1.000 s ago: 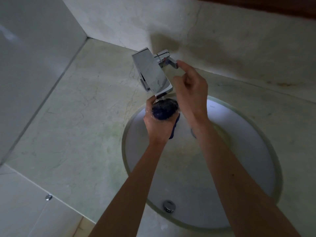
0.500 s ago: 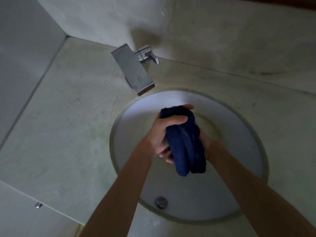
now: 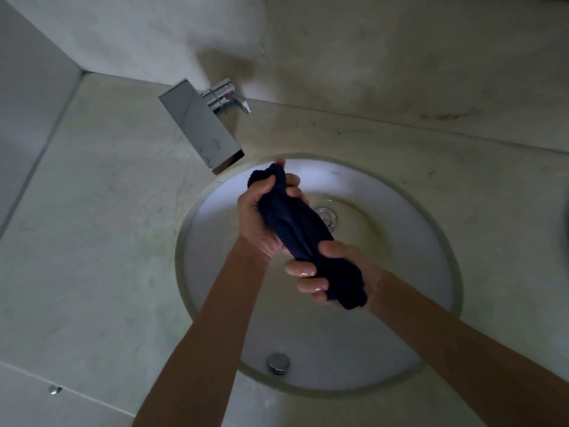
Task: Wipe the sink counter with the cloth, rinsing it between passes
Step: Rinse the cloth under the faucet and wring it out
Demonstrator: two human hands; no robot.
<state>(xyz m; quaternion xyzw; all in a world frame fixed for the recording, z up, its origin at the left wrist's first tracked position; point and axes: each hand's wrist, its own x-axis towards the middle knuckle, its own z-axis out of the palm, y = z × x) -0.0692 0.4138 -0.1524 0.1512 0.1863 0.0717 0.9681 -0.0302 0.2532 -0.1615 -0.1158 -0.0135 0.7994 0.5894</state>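
Observation:
A dark blue cloth (image 3: 297,228), wet and rolled into a thick sausage, is held over the round white sink (image 3: 415,241). My left hand (image 3: 261,217) grips its upper end near the tap spout. My right hand (image 3: 326,272) grips its lower end, fingers curled round it and shiny with water. Both hands hang above the basin, the cloth stretched diagonally between them. The pale marbled counter (image 3: 101,229) surrounds the sink.
A chrome square tap (image 3: 200,127) with its lever (image 3: 231,98) juts from the back left over the basin rim. The drain (image 3: 328,215) shows behind the cloth and an overflow cap (image 3: 278,362) sits at the near wall. Walls close the left and back.
My right hand left the tap lever and came down to the cloth. Both hands moved away from the spout to mid-basin, and the balled cloth is now drawn out long between them.

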